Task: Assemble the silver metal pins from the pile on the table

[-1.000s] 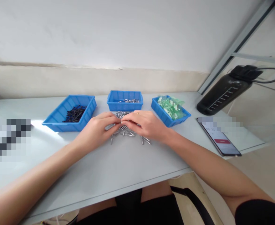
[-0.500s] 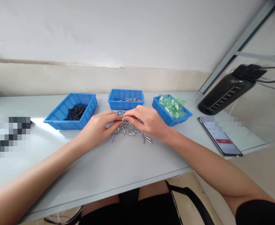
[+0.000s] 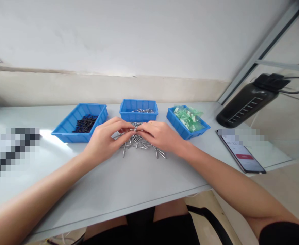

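A loose pile of silver metal pins (image 3: 139, 144) lies on the grey table (image 3: 129, 183) in front of the middle blue tray. My left hand (image 3: 105, 137) and my right hand (image 3: 159, 135) meet above the pile, fingertips pinched together on a small silver pin (image 3: 134, 129) held between them. Both hands hover just over the pile, with the wrists near the tabletop.
Three blue trays stand in a row: the left tray (image 3: 74, 131) holds dark screws, the middle tray (image 3: 138, 115) silver pins, the right tray (image 3: 181, 126) green-and-white packets. A phone (image 3: 242, 156) lies at the right, a black bottle (image 3: 246, 103) behind it. The table edge is near.
The hands stay pinched together over the pile, with only small shifts of the fingers. The view has shifted slightly.
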The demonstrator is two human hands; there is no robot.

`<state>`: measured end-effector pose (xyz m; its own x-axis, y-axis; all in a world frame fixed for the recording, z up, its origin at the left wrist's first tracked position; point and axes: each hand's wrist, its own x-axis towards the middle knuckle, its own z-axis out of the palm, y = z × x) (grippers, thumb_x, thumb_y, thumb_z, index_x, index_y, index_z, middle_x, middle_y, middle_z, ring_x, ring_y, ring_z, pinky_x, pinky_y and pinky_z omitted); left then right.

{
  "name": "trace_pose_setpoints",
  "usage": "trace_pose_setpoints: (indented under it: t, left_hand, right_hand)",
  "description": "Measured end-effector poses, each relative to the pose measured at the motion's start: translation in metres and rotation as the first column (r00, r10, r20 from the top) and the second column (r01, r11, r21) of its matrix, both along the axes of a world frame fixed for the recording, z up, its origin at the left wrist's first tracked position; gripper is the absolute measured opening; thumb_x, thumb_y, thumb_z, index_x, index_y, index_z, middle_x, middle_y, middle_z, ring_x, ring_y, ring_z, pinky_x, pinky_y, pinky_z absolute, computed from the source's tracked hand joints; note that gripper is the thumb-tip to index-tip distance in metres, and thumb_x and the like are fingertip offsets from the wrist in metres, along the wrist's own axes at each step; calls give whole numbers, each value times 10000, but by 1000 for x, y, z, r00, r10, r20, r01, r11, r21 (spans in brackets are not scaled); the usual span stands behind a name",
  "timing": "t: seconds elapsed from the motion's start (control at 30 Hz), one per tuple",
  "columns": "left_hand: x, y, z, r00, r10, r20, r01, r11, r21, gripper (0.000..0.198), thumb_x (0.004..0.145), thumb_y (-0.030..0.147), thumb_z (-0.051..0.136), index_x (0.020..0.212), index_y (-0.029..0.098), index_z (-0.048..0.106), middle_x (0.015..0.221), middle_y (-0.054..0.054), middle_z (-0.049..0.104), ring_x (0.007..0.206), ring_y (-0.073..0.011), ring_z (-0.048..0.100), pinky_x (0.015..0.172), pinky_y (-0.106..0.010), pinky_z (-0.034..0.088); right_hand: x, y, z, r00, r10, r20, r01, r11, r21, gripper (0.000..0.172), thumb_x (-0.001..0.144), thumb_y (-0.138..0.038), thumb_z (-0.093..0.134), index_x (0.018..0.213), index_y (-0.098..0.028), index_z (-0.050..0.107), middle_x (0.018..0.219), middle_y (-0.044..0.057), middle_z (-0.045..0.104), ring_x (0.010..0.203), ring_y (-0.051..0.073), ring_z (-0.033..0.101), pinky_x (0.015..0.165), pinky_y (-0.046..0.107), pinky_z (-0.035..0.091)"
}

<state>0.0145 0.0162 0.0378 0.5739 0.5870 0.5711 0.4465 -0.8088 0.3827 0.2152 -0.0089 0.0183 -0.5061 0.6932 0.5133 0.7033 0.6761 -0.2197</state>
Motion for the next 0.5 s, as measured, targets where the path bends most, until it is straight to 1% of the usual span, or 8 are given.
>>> trace_pose_setpoints:
  t: [0.07,0.17,0.23,0.3,0.4,0.5]
  left_hand:
    - [0,0,-1,999,-35,-8,35,999,-22,158,843,319,555,888,196,644,832,-27,650,750,-141,601,677,-255,491]
    - [0,-1,-2,999,-40,-8,39,999,-34,153,846,316,545,886,193,627,886,-37,663,778,-149,615,703,-263,503]
    - [-1,-1,-2,1000,-19,19,20,998,-58,147,850,305,536,901,188,609,960,-43,671,793,-148,630,736,-268,509]
    - [-2,-1,-3,999,17,41,-13,995,-96,147,849,296,535,931,189,594,989,-41,678,809,-149,644,753,-263,513]
    - [-2,0,-5,999,41,3,-40,993,-108,141,839,302,540,916,198,596,885,-16,692,790,-149,648,737,-251,512]
    - [-2,2,-8,999,14,-51,-18,997,-70,165,844,330,531,905,206,621,859,-12,690,772,-146,642,726,-248,503]
  right_hand:
    - [-1,0,-1,1000,11,22,-11,1000,-13,253,963,-285,385,987,-161,604,859,39,656,796,146,571,714,256,392]
    - [-1,0,-1,1000,18,19,-17,999,-27,244,955,-295,405,962,-161,609,829,35,649,787,150,567,708,260,397]
    - [-1,-1,0,999,23,-30,-23,1000,-10,221,937,-308,443,993,-162,600,827,29,646,784,149,568,712,261,406]
    - [-1,-3,2,994,31,-108,-29,999,16,223,922,-319,468,1044,-171,581,834,22,647,778,141,572,715,258,417]
    - [-1,-5,5,980,53,-191,-48,998,32,237,923,-337,462,1081,-188,559,870,21,652,787,130,575,721,249,429]
    - [-1,-6,6,984,62,-166,-60,998,13,225,936,-320,436,1072,-189,559,918,33,650,807,134,572,722,252,426]
